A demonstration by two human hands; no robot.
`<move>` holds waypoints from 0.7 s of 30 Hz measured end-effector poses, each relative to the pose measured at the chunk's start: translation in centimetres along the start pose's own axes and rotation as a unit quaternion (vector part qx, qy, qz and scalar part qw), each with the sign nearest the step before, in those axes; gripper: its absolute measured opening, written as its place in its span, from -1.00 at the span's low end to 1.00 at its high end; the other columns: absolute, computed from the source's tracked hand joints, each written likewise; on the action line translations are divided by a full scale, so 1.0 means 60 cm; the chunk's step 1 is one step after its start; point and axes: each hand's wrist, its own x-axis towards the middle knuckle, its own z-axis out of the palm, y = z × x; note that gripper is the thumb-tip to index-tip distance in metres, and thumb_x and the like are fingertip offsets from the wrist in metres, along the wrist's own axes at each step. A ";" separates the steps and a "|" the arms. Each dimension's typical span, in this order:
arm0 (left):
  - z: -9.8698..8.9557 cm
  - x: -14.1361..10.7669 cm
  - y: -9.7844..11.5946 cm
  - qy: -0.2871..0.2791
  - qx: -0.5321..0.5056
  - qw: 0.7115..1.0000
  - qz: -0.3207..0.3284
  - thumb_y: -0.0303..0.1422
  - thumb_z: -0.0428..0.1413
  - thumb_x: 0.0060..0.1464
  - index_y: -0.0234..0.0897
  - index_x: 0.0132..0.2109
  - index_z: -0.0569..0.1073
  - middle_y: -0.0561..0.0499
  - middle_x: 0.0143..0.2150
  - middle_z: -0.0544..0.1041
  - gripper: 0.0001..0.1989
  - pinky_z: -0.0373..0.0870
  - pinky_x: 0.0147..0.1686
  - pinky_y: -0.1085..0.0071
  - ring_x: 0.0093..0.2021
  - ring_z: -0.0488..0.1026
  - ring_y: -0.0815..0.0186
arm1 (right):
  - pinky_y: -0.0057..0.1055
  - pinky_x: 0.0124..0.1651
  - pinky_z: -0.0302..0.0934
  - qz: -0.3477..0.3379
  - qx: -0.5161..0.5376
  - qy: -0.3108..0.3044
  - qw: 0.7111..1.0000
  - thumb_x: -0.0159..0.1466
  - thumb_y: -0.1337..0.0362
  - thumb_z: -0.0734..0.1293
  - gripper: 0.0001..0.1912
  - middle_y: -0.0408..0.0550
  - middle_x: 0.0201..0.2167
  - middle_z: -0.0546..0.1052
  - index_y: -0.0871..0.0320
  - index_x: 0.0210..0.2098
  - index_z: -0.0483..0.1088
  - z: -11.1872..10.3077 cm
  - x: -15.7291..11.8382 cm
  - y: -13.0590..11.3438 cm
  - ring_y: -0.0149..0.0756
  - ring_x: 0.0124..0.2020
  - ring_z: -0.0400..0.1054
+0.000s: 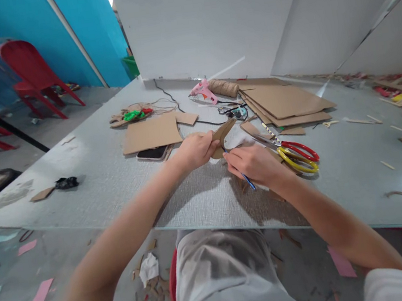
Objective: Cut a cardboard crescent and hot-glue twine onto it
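My left hand (200,148) is closed around a small cut piece of brown cardboard (225,130), which it holds just above the table. Close beside it, my right hand (251,164) grips a slim blue pen (248,181), its back end sticking out below the fingers. The pen's front end is at the cardboard's near edge; whether it touches cannot be made out. To the right of my right hand lie large scissors (298,157) with one red and one yellow handle. Cardboard scraps lie partly hidden under and behind that hand.
Behind my hands are a cardboard sheet (152,133), a phone (153,154), a pink glue gun (203,92), a twine roll (222,88) and stacked cardboard (287,98). A black cord crosses the glass-topped table (108,183). Wooden sticks and scraps litter the right side.
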 end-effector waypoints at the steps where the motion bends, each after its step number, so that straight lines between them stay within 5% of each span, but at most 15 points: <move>1: 0.000 0.000 0.001 0.004 -0.005 1.000 0.002 -0.26 -0.18 0.30 -0.33 -0.20 0.32 -0.10 -0.44 0.48 -0.73 0.23 -0.42 0.36 -0.42 0.44 0.19 | -0.36 -0.49 -0.11 0.000 0.001 0.001 1.000 0.29 0.48 0.13 -0.76 -0.05 -0.51 0.47 0.25 -0.39 0.40 -0.002 -0.001 0.000 -0.35 -0.53 0.28; 5: -0.004 -0.003 -0.001 0.028 -0.042 0.999 0.014 -0.25 -0.20 0.30 -0.28 -0.29 0.27 -0.01 -0.51 0.39 -0.73 0.17 -0.47 0.40 -0.50 0.37 0.27 | -0.40 -0.48 -0.02 0.008 0.036 0.036 0.999 0.32 0.44 0.14 -0.75 -0.03 -0.49 0.50 0.26 -0.38 0.41 -0.003 -0.002 0.004 -0.35 -0.50 0.33; 13: -0.013 -0.008 -0.015 0.065 -0.185 0.980 0.029 -0.16 -0.03 0.18 -0.22 -0.45 0.15 0.18 -0.63 0.18 -0.68 0.07 -0.57 0.50 -0.61 0.16 0.44 | -0.47 -0.39 0.21 0.093 0.120 0.209 0.966 0.29 0.39 0.19 -0.82 -0.03 -0.40 0.60 0.22 -0.25 0.43 0.010 0.001 0.005 -0.36 -0.45 0.45; 21: 0.003 -0.006 -0.007 0.080 -0.166 0.982 0.031 -0.24 -0.07 0.18 -0.26 -0.41 0.29 0.09 -0.53 0.32 -0.75 0.14 -0.51 0.49 -0.52 0.26 0.39 | -0.47 -0.31 0.28 0.154 0.220 0.233 0.935 0.28 0.34 0.20 -0.80 -0.05 -0.35 0.60 0.18 -0.18 0.42 0.018 0.005 -0.005 -0.34 -0.38 0.48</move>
